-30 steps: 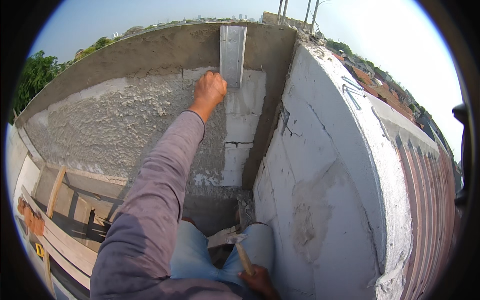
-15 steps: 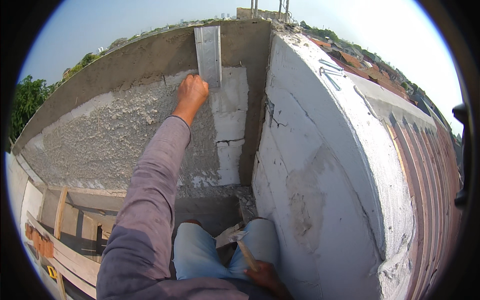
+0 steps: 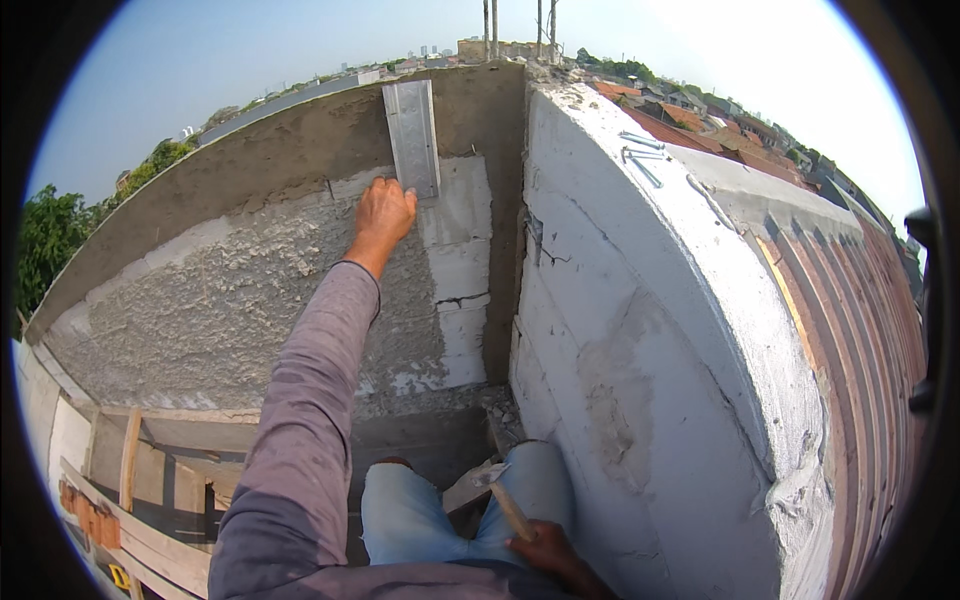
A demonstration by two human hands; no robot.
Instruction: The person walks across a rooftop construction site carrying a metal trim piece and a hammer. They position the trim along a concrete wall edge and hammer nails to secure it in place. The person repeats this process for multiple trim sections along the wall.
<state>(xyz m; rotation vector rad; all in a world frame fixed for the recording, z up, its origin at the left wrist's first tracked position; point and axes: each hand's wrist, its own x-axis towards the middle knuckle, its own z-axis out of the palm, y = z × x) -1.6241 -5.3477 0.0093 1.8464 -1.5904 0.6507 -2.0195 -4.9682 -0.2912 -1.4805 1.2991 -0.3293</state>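
My left hand (image 3: pixel 386 214) is raised against the wall in front, closed, its knuckles at the lower left edge of an upright metal strip (image 3: pixel 412 140). Whatever its fingers pinch is hidden. The strip lies flat over the grey mortar band and the pale blocks. Low by my right thigh, my right hand (image 3: pixel 545 548) is wrapped round the wooden handle of a hammer (image 3: pixel 513 512). The hammer's head points up between my knees and is only partly distinct.
Several long metal bolts (image 3: pixel 642 158) lie on top of the white block wall (image 3: pixel 640 330) at my right. Beyond it slopes a reddish corrugated roof (image 3: pixel 850 310). Wooden planks (image 3: pixel 150 540) stand at lower left. Rebar rods (image 3: pixel 494 28) rise behind the corner.
The view has tilted slightly, so the wall and strip sit lower in the picture. My left hand stays at the strip's lower edge; the hammer remains in my right hand.
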